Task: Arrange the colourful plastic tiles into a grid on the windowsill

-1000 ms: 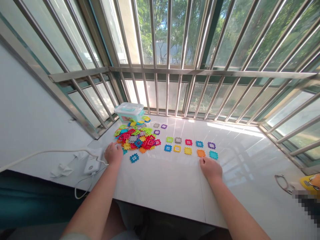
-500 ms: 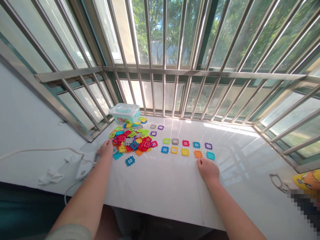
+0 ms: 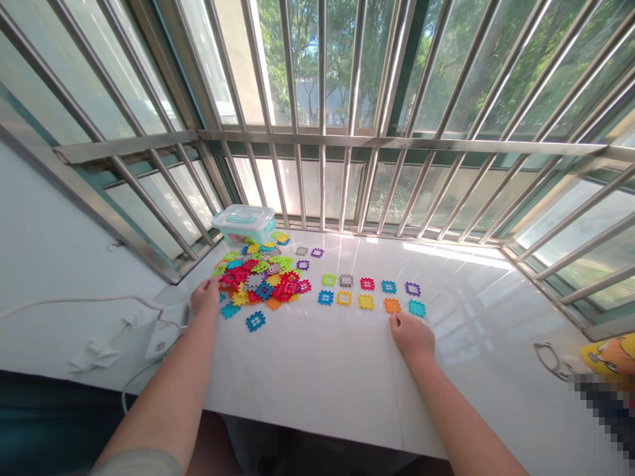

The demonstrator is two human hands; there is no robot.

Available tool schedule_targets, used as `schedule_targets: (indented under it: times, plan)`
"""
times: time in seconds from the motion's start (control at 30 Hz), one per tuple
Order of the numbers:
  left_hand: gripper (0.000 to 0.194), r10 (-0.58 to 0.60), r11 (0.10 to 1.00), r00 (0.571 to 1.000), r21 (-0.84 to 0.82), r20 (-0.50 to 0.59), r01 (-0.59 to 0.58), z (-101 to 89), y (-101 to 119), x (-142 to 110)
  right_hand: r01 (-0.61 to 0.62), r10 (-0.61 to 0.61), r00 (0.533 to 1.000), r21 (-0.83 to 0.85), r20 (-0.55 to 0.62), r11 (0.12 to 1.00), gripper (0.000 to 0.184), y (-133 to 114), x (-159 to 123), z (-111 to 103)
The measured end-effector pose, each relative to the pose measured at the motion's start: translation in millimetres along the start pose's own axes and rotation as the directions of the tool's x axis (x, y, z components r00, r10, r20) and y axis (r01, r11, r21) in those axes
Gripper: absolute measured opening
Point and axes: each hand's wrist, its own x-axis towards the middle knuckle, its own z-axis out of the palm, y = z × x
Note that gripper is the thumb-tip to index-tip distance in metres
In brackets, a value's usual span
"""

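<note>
Through the head camera, I have a heap of square, notch-edged plastic tiles in many colours (image 3: 285,289) on the glossy white worktop (image 3: 307,377), and I take that heap as my landmark. My left hand (image 3: 204,295) is at its left edge; those fingers are bunched and partly hidden, so I cannot tell whether that grip is clamped on a tile. My right hand (image 3: 413,336) is well to the heap's right, its grip folded together in a fist, just in front of a flat orange plastic tile (image 3: 392,305). Also right of the heap, ten tiles, that one included, lie in two rows of five. One loose blue window-patterned tile (image 3: 256,321) lies just in front of the heap; a turquoise plastic box with a clear lid (image 3: 243,225) stands just behind it.
</note>
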Motion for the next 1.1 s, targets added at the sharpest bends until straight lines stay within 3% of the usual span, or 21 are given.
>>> schedule_targets:
  times: [0.13,0.37,0.6,0.9,1.0,1.1]
  plan:
    - [0.047,-0.047,0.973,0.999,-0.224,0.013,0.049,-2.1,1.7,-6.6,-0.004,0.004,1.0,0.002,0.007,1.0,0.044,-0.1,-0.6,-1.2]
    - [0.05,0.009,0.984,0.999,-0.178,0.046,-0.001,-1.4,0.7,-12.2,-0.005,0.005,1.0,0.009,-0.007,1.0,0.043,0.1,-0.6,0.3]
    - [0.049,0.082,0.93,0.997,-0.36,0.013,-0.072,1.2,-4.2,-21.3,0.001,-0.001,1.0,0.009,-0.018,1.0,0.044,1.4,0.6,2.7]
    - [0.046,0.212,0.901,0.974,-0.37,-0.077,-0.226,-2.1,-12.9,-67.6,-0.005,0.006,0.999,0.011,-0.034,1.0,0.044,0.9,-0.2,2.2]
    - [0.039,0.388,0.884,0.914,-0.232,-0.118,-0.406,-3.3,-11.0,-85.0,-0.015,0.015,0.999,0.012,-0.032,1.0,0.043,-0.2,-0.4,1.5]
    - [0.032,0.621,0.773,0.777,-0.084,-0.104,-0.629,-1.1,-6.0,-93.8,-0.015,0.016,1.0,0.015,-0.026,1.0,0.043,-0.8,-0.5,0.6]
